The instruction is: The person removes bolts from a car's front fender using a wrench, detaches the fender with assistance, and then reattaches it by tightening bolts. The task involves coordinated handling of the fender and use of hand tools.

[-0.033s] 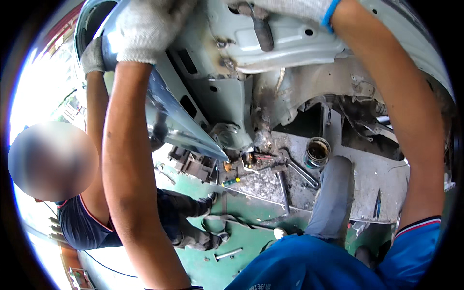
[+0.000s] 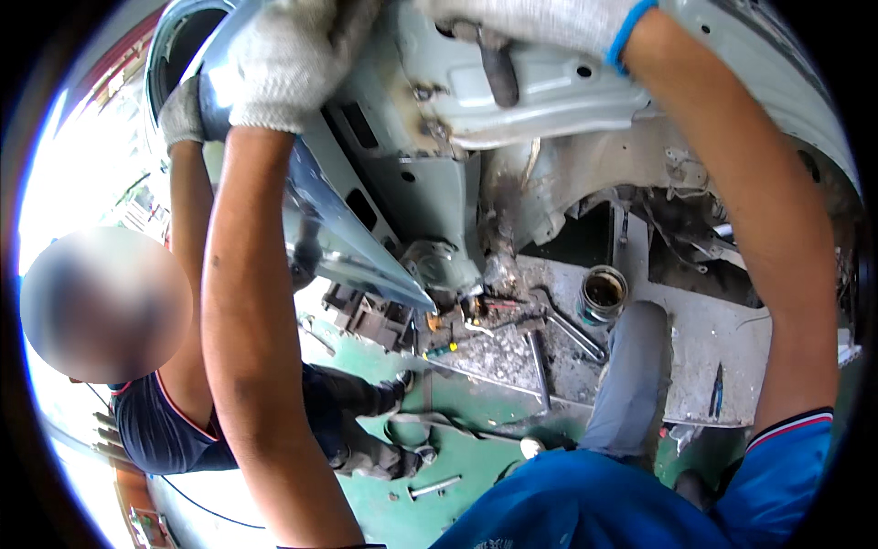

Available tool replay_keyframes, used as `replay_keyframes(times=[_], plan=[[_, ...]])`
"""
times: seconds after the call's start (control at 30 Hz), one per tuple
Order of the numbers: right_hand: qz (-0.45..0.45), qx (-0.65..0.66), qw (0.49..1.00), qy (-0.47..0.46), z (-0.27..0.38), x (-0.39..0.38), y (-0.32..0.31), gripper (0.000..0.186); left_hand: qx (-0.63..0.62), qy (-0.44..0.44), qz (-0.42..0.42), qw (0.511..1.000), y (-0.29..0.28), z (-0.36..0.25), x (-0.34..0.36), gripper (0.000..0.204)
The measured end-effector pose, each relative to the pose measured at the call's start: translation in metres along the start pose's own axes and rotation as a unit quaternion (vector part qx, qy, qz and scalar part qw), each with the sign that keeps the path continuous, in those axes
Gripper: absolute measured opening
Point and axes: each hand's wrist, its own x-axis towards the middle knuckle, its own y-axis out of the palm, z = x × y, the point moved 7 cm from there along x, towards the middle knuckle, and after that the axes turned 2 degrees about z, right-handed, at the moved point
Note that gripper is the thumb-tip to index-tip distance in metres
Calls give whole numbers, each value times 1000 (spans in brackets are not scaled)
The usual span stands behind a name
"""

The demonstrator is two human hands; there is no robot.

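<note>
My left hand (image 2: 288,69), in a grey-white knit glove, is raised at the top beside the edge of a blue-grey car body panel (image 2: 343,233). Its fingers look curled, but the frame's upper edge cuts off their tips, and what they hold is hidden. My right hand (image 2: 549,26), gloved with a blue cuff, reaches leftward across the top over a pale metal body section (image 2: 549,101). Its fingers are mostly out of the frame. Just below it, a dark grey, rounded handle-like piece (image 2: 499,78) hangs down; whether I touch it cannot be seen.
At left, a co-worker's gloved hand (image 2: 181,112) is at the panel's outer edge. Below lie a large wrench (image 2: 569,328), a hammer (image 2: 538,366), pliers (image 2: 716,392) and an open can (image 2: 604,291) on a grey board. A strap (image 2: 457,423) and a metal bar (image 2: 434,486) lie on the green floor.
The whole view has shifted slightly, so the panel, can and tools sit a little lower. Both my hands stay at nearly the same places on the car body.
</note>
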Motion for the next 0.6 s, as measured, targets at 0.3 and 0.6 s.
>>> replay_keyframes(times=[0.3, 0.6], plan=[[-2, -46, 998, 37, 12, -13, -19, 29, -25, -12, -40, 999, -3, -12, 14, 30], [45, 329, 924, 187, 13, -4, 7, 19, -26, -56, -17, 998, -7, 13, 2, 30]])
